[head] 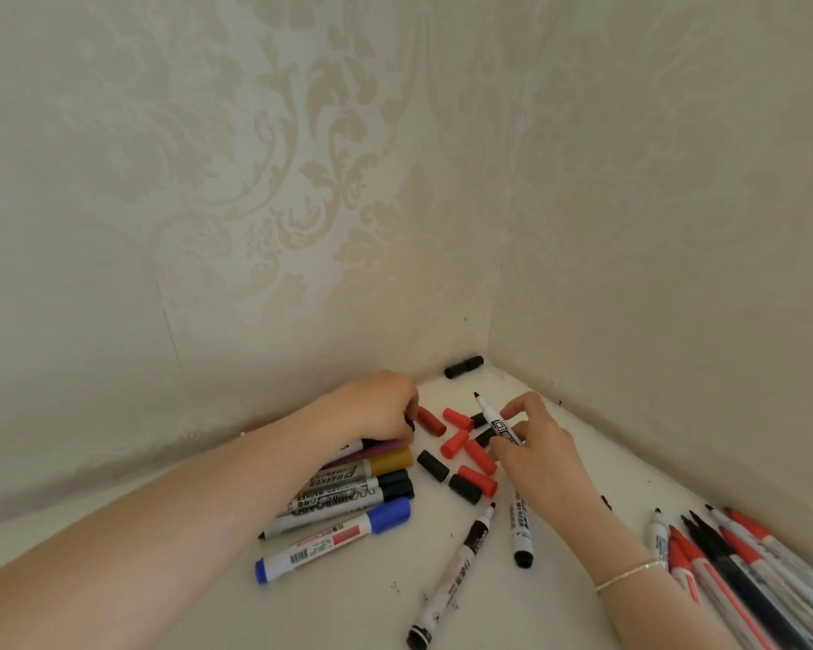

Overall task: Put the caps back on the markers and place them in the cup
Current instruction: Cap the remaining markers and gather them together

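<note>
My right hand [533, 450] pinches an uncapped black marker [494, 417], tip pointing up and away. My left hand [376, 405] reaches among loose caps, its fingertips curled round something small and dark that I cannot make out. Several red caps [458, 419] and black caps [433, 465] lie scattered between the hands. A pile of capped markers [348, 490], one with a blue cap [388, 516], lies under my left wrist. Two uncapped markers [456, 570] lie in front. No cup is in view.
The white surface [465, 612] sits in a corner of two wallpapered walls. A lone black cap [464, 366] lies right in the corner. A bundle of uncapped red and black markers [742, 560] fans out at the right edge.
</note>
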Tool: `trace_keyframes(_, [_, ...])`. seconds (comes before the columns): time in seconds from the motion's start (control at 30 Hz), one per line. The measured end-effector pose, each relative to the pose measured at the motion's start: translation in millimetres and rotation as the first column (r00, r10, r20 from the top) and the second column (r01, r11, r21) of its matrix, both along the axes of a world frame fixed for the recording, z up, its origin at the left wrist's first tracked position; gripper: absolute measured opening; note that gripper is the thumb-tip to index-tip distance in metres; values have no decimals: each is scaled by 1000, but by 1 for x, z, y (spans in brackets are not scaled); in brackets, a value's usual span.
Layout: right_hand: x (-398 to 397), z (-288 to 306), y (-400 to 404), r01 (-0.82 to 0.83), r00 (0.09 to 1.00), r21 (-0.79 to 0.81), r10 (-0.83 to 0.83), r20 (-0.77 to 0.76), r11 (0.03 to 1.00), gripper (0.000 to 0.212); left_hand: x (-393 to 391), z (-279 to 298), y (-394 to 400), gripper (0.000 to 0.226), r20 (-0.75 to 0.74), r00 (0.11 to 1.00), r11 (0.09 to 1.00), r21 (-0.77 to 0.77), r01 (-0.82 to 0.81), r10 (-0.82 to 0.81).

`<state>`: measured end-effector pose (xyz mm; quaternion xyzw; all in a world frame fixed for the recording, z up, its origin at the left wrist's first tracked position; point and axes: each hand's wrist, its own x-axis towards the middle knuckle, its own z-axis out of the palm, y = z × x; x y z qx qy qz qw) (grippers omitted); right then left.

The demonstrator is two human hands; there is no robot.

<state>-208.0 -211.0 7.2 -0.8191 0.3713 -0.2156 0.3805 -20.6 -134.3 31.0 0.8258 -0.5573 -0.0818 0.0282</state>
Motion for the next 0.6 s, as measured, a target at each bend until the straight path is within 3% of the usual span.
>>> trace_keyframes(0.2, [0, 3, 2, -10, 1000, 6, 10, -8, 1000, 18, -9, -7, -5, 17, 137, 991, 1000, -19, -9, 11])
trace_keyframes(0.27, [-1, 3, 2, -4, 1000, 8, 4, -6, 1000, 18, -10, -5, -7, 15, 48, 999, 997, -79, -14, 18])
trace_keyframes(0.3, [-1, 3, 2, 1, 1000, 7, -1, -4, 1000, 19, -9, -3, -8, 14, -65, 997, 991, -128, -38, 30])
trace_keyframes(0.37, [-2, 3, 2, 10, 1000, 1, -10, -8, 1000, 19, -7, 3, -7, 15, -309, 950, 971, -217, -102, 30])
trace_keyframes(0.43, [-3, 5, 3, 9, 1000, 1, -9, -8, 1000, 19, -4, 6, -7, 13, -428, 904, 950, -277, -145, 14])
trace_keyframes(0.5, [-2, 6, 4, 0, 1000, 4, 0, -5, 1000, 19, -1, 8, -6, 14, -456, 890, 954, -266, -139, 2])
trace_keyframes(0.6, [-2, 7, 5, -2, 1000, 3, 2, -3, 1000, 18, -2, 10, -4, 23, -379, 925, 990, -125, -70, 17])
